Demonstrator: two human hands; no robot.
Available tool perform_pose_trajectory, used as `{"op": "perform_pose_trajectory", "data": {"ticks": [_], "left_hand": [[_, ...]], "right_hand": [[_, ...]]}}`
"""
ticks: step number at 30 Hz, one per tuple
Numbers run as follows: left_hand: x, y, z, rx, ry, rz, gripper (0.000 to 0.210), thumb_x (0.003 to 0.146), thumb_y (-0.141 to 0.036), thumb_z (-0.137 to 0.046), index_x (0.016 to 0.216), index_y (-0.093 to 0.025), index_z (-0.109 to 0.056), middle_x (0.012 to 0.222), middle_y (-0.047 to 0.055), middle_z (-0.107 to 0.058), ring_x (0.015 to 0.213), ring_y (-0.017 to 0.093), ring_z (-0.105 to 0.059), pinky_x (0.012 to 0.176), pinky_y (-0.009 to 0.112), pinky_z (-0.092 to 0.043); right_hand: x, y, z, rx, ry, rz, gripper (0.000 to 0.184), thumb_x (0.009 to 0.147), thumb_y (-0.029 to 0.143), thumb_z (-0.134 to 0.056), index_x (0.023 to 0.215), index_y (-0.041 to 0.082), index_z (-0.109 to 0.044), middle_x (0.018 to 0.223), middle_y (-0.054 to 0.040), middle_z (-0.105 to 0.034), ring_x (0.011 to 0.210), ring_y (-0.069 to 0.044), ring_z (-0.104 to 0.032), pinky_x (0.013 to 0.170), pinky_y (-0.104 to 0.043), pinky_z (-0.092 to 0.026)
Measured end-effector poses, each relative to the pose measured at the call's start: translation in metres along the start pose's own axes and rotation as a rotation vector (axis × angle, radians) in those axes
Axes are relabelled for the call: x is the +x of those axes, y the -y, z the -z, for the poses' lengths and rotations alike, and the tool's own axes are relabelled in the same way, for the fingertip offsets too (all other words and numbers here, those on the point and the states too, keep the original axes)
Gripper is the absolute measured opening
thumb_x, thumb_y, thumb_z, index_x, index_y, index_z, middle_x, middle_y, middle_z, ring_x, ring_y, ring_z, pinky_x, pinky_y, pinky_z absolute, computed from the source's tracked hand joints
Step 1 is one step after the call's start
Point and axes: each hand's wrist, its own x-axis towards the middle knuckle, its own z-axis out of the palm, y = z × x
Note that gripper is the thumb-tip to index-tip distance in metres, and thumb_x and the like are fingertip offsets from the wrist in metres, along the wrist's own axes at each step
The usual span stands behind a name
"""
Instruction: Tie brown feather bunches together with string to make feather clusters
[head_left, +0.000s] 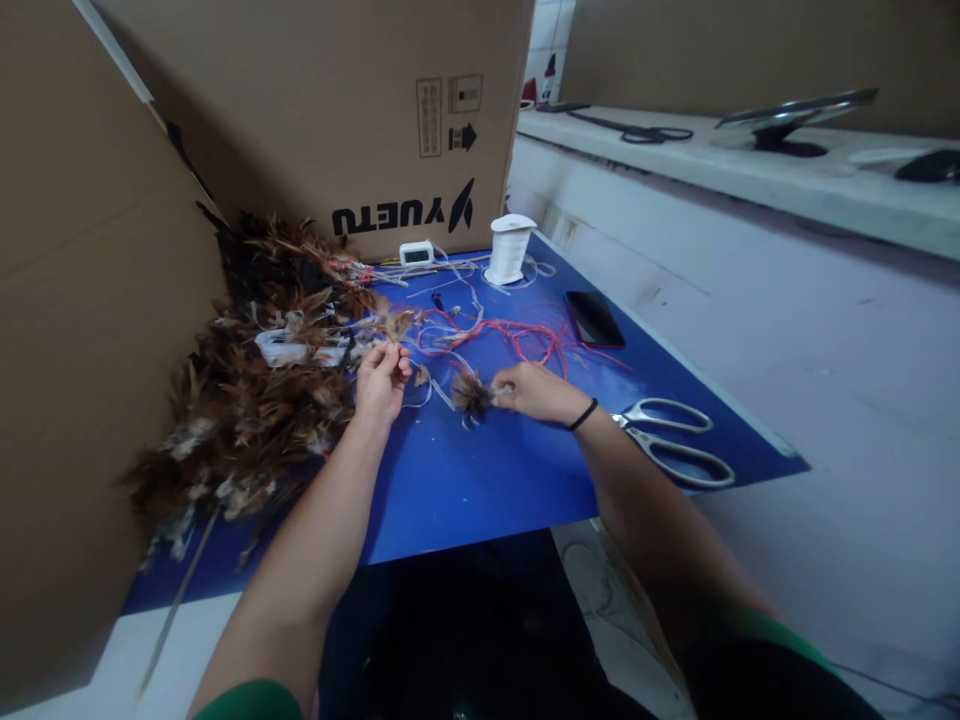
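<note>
My left hand (384, 380) is closed in a pinch on a small tan feather tuft (396, 323), which sticks up above the fingertips. In my right hand (540, 392) the fingers grip the pale base of a dark brown feather bunch (471, 396), its fluffy end pointing left toward my other hand. Both hands are over the blue tabletop (465, 490), a short gap apart. Beside my left arm lies a large heap of brown feathers (255, 410). Tangled pink string (517, 335) and thin white ribbon (442, 392) lie just behind the hands.
Silver-handled scissors (675, 440) lie right of my right wrist. Farther back are a dark phone (594, 318), a white spool (511, 250) and a small white digital device (416, 253). Cardboard (300, 100) walls the back and left. A ledge (720, 165) at right holds black scissors (652, 133).
</note>
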Motion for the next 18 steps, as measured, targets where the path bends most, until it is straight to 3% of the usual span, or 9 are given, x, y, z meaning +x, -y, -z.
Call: {"op": "perform_pose_trajectory", "data": {"ticks": [5,10,14,18], "left_hand": [[-0.001,0.0,-0.002,0.006,0.015,0.004,0.018,0.069,-0.02,-0.073,0.068,-0.014,-0.056,0.063,-0.001,-0.059,0.048,0.003,-0.049,0.045,0.014,-0.041],[-0.001,0.001,-0.002,0.013,0.012,0.012,0.018,0.068,-0.02,-0.073,0.068,-0.013,-0.056,0.063,0.0,-0.059,0.048,0.004,-0.049,0.045,0.014,-0.04],[-0.001,0.002,-0.002,0.02,0.007,0.022,0.018,0.068,-0.02,-0.073,0.068,-0.014,-0.056,0.062,0.0,-0.06,0.048,0.004,-0.049,0.044,0.015,-0.04],[-0.001,0.003,-0.001,0.026,0.008,0.032,0.018,0.068,-0.021,-0.073,0.069,-0.014,-0.056,0.063,0.0,-0.06,0.048,0.004,-0.05,0.044,0.015,-0.04]], "right_hand": [[0.02,-0.001,0.008,0.521,-0.09,-0.142,0.016,0.079,0.02,-0.055,0.064,0.014,-0.057,0.057,-0.0022,-0.062,0.051,-0.009,-0.057,0.044,-0.017,-0.04],[0.044,-0.001,0.006,0.747,-0.131,-0.252,0.024,0.082,0.023,-0.054,0.061,0.013,-0.055,0.059,-0.0046,-0.063,0.046,-0.007,-0.053,0.039,-0.017,-0.037],[0.057,-0.005,-0.005,0.752,-0.192,-0.311,0.021,0.081,0.025,-0.055,0.065,0.013,-0.058,0.053,-0.0005,-0.059,0.04,-0.006,-0.047,0.039,-0.017,-0.036],[0.063,-0.015,-0.018,0.515,-0.321,-0.24,0.016,0.078,0.026,-0.056,0.075,0.014,-0.066,0.054,0.0019,-0.058,0.042,-0.007,-0.047,0.046,-0.019,-0.038]]}}
